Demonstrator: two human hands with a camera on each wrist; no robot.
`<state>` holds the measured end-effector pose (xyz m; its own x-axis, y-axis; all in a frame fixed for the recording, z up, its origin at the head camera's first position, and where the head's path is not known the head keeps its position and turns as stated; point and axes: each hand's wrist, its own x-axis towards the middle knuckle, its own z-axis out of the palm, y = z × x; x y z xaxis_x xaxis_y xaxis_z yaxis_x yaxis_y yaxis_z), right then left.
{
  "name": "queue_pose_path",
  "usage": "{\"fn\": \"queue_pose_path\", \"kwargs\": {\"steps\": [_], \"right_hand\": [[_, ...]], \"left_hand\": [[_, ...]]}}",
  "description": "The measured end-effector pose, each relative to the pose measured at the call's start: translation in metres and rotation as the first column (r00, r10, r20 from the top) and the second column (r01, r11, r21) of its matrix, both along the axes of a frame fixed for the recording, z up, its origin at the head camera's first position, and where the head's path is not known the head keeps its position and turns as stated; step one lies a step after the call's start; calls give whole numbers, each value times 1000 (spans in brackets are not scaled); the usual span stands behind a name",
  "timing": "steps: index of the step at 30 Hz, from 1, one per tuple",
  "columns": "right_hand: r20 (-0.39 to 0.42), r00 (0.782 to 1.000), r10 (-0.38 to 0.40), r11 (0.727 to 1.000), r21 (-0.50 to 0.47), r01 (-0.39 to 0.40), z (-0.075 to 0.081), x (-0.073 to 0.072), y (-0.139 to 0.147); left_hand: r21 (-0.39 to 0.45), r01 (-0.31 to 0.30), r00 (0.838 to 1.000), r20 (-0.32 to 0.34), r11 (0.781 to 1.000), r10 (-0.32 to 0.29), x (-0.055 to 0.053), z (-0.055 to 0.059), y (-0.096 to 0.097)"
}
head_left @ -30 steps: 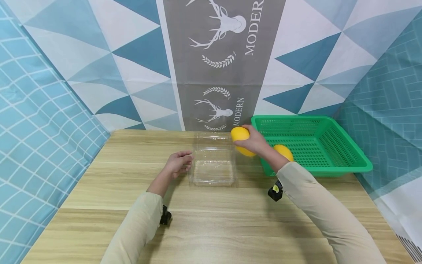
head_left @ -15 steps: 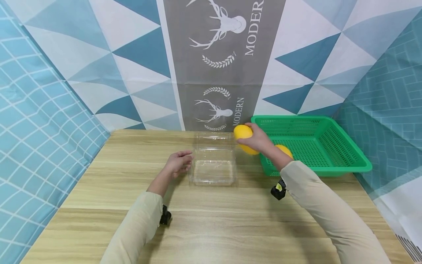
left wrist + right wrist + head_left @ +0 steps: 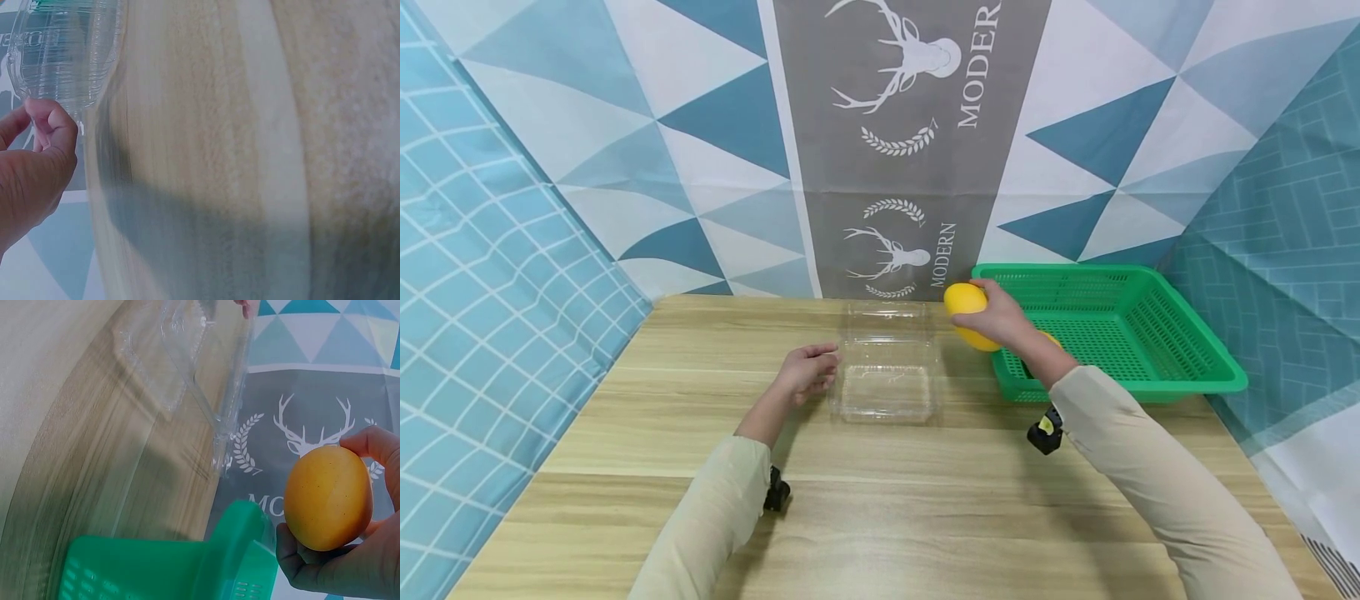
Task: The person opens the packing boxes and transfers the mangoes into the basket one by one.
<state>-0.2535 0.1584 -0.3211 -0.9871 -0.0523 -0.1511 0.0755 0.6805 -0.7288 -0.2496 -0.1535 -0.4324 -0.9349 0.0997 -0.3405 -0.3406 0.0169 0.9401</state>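
Observation:
A yellow mango [image 3: 966, 300] is in my right hand [image 3: 1006, 319], held up in the air between the clear plastic clamshell box [image 3: 886, 392] and the green basket [image 3: 1187, 385]. In the right wrist view, thumb and fingers curl round the speckled mango [image 3: 328, 499]. The clamshell stands with its lid raised, and nothing shows inside. My left hand [image 3: 808, 372] is at its left edge; in the left wrist view, the thumb and index finger of the left hand [image 3: 40, 147] pinch the clear box's edge [image 3: 62, 75]. Another yellow mango [image 3: 1052, 339] lies in the basket, mostly hidden behind my right wrist.
The wooden table [image 3: 880, 508] stretches in front of both arms. A patterned cloth backdrop [image 3: 895, 167] rises just behind the box and basket, with blue cloths at both sides. Each wrist carries a small black camera [image 3: 1046, 430].
My right hand and the mango have moved a little to the right, away from the box. More of the basket's mango is now covered by my wrist. The left hand stays put.

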Motion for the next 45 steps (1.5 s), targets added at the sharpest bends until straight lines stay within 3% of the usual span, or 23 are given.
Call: {"fn": "queue_pose_path", "kwargs": {"steps": [8, 16, 45], "right_hand": [[3, 1000, -14, 1000, 2, 14, 4, 1, 5], [4, 1000, -12, 1000, 2, 12, 4, 1, 11], [2, 1000, -22, 999, 25, 22, 3, 2, 38]], "left_hand": [[10, 20, 1000, 15, 1000, -20, 2, 6, 1], [-4, 0, 1000, 7, 1000, 0, -2, 0, 1], [-9, 16, 1000, 12, 1000, -16, -1, 1, 1]]}}
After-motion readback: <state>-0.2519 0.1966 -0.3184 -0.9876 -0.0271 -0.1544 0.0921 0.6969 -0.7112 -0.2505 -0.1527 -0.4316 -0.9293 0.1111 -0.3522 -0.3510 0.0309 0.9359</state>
